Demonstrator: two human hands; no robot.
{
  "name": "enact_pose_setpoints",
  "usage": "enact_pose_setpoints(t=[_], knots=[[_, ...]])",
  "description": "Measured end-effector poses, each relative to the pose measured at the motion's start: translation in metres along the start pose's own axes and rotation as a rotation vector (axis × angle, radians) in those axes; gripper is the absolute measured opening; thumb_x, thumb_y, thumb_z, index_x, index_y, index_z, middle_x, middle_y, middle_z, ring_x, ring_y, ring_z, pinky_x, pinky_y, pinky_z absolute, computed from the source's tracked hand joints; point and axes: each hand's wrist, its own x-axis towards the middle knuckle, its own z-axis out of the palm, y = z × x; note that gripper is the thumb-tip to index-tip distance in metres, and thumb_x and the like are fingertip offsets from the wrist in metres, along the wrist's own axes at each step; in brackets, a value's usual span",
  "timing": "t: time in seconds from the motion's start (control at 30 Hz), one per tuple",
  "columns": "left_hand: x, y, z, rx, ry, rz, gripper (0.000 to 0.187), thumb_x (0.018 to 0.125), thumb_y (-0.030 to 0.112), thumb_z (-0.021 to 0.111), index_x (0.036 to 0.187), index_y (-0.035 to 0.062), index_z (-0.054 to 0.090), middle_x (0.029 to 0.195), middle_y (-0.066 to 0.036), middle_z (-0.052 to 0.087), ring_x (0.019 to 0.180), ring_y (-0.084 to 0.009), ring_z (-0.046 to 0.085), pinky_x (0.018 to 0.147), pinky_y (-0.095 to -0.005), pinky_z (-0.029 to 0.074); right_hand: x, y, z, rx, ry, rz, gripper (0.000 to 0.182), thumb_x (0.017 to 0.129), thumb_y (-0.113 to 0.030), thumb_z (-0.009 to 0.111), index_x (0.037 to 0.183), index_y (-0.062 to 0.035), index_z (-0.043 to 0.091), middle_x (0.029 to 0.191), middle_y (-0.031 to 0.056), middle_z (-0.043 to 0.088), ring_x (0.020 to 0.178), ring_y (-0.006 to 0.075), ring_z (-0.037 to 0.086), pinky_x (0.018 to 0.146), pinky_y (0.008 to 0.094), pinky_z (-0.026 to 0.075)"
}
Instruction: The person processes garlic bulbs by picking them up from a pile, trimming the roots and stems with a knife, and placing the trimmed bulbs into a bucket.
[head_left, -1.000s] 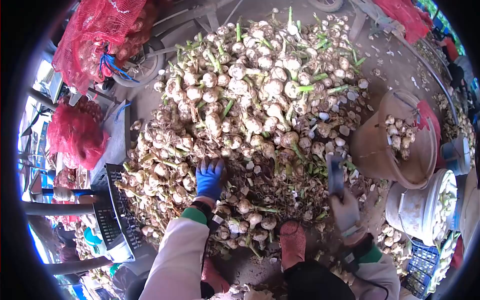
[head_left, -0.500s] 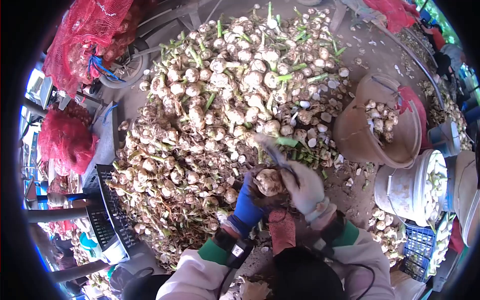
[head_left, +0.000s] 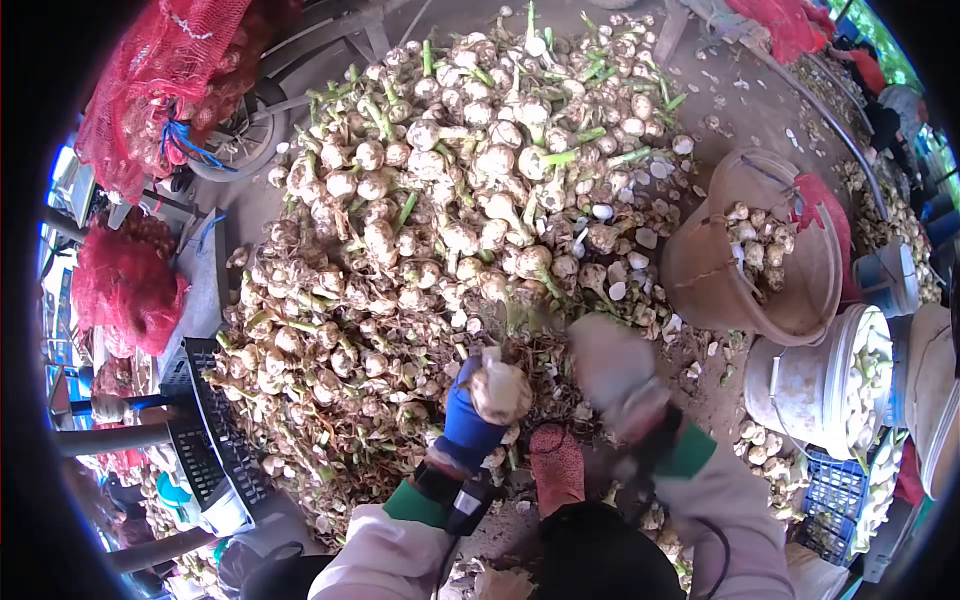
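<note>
My left hand (head_left: 468,420), in a blue glove, is closed around a garlic bulb (head_left: 501,391) with a short pale stem stub pointing up. To its right, apart from the bulb, is my right hand (head_left: 615,370) in a pale glove. Motion smears its fingers, and no blade can be made out there now. Both hands are over the near edge of a large heap of garlic (head_left: 440,240), soil-stained bulbs with roots and some green stems. Below the hands, a reddish textured piece (head_left: 556,465) shows between the forearms.
On the right, a tilted tan bucket (head_left: 690,260) holds several bulbs. Near it are a white bucket (head_left: 795,385) of pale pieces and a blue crate (head_left: 832,490). At left stand a black crate (head_left: 205,450) and red mesh sacks (head_left: 125,290). People are at the far right.
My right hand, which held a knife against the bulb, has swung away to the right and is blurred. My left hand has moved left and down with the bulb, whose stub now shows.
</note>
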Motion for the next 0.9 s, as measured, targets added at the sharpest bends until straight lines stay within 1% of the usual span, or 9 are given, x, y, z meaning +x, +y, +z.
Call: enact_pose_setpoints(t=[0.07,0.17,0.27,0.43,0.5,0.57,0.7,0.83,0.9], knots=[[0.006,0.029,0.006,-0.991,0.072,-0.218,0.052,0.081,0.011,0.076,0.126,0.0040,0.051,0.109,-0.009,0.064,0.098,-0.0232,0.064,0.089,-0.0339,0.053,-0.008,0.025,0.003,0.137,0.033,0.239,0.013,0.087,-0.013,0.053,0.093,-0.0055,0.061,0.087,0.0145,0.065,0.076,0.0324,0.065,0.062,0.0412,0.054],[0.013,0.025,0.010,-0.228,-0.136,-0.038,0.061,0.079,0.004,0.076,0.131,0.0055,0.044,0.113,-0.009,0.062,0.104,-0.0218,0.062,0.092,-0.0359,0.052,-0.035,0.009,0.042,0.567,-0.091,0.447,0.019,0.089,-0.015,0.053,0.103,-0.0050,0.063,0.093,0.0165,0.068,0.076,0.0287,0.066,0.069,0.0386,0.053],[0.000,0.024,0.026,-0.608,-0.045,-0.017,0.058,0.083,0.006,0.074,0.132,0.0063,0.045,0.119,-0.009,0.060,0.108,-0.0193,0.061,0.091,-0.0347,0.053,-0.050,-0.006,0.098,1.560,-0.165,0.618,0.022,0.092,-0.016,0.054,0.110,-0.0068,0.062,0.090,0.0112,0.067,0.073,0.0192,0.064,0.069,0.0341,0.052],[-0.022,0.074,0.029,-0.844,0.067,-0.066,0.047,0.089,0.017,0.067,0.129,0.0033,0.048,0.114,-0.009,0.062,0.095,-0.0197,0.065,0.082,-0.0363,0.056,-0.007,-0.023,-0.011,1.204,0.068,0.490,0.024,0.095,-0.017,0.053,0.114,-0.0051,0.061,0.093,0.0043,0.065,0.078,0.0129,0.060,0.071,0.0293,0.051],[-0.012,0.066,0.010,-1.294,-0.422,-0.030,0.033,0.088,0.010,0.064,0.119,0.0071,0.057,0.102,-0.009,0.066,0.097,-0.0247,0.063,0.083,-0.0414,0.053,-0.005,-0.026,-0.022,1.111,0.125,0.443,0.024,0.095,-0.016,0.052,0.115,-0.0039,0.060,0.095,0.0039,0.065,0.080,0.0126,0.061,0.072,0.0277,0.050],[-0.014,0.079,0.024,-0.387,0.148,0.064,0.019,0.086,0.003,0.061,0.105,0.0043,0.065,0.097,-0.011,0.066,0.100,-0.0279,0.062,0.087,-0.0420,0.050,-0.018,-0.025,-0.019,1.286,-0.145,0.547,0.023,0.096,-0.015,0.052,0.114,-0.0013,0.060,0.097,0.0051,0.065,0.081,0.0122,0.061,0.073,0.0271,0.050],[-0.007,0.063,0.013,0.581,0.138,0.510,0.032,0.091,0.004,0.058,0.123,0.0008,0.056,0.115,-0.007,0.063,0.101,-0.0157,0.060,0.089,-0.0321,0.048,-0.039,-0.019,0.058,1.745,-0.030,0.664,0.026,0.098,-0.018,0.052,0.119,-0.0027,0.056,0.102,0.0090,0.065,0.080,0.0179,0.065,0.072,0.0294,0.054],[-0.015,0.039,0.000,0.713,-0.046,0.578,0.034,0.089,0.005,0.059,0.123,0.0027,0.055,0.118,-0.011,0.061,0.108,-0.0246,0.060,0.094,-0.0375,0.048,-0.054,-0.002,0.057,2.011,-0.208,0.760,0.026,0.096,-0.024,0.055,0.110,-0.0023,0.059,0.091,0.0085,0.065,0.075,0.0213,0.065,0.067,0.0329,0.056],[-0.016,0.041,0.017,-0.276,0.048,-0.083,0.039,0.086,0.004,0.062,0.124,0.0040,0.053,0.119,-0.010,0.061,0.111,-0.0255,0.060,0.096,-0.0395,0.049,-0.028,0.007,0.036,2.041,-0.119,0.754,0.022,0.093,-0.020,0.058,0.107,-0.0020,0.060,0.089,0.0075,0.065,0.074,0.0195,0.065,0.067,0.0337,0.055]])
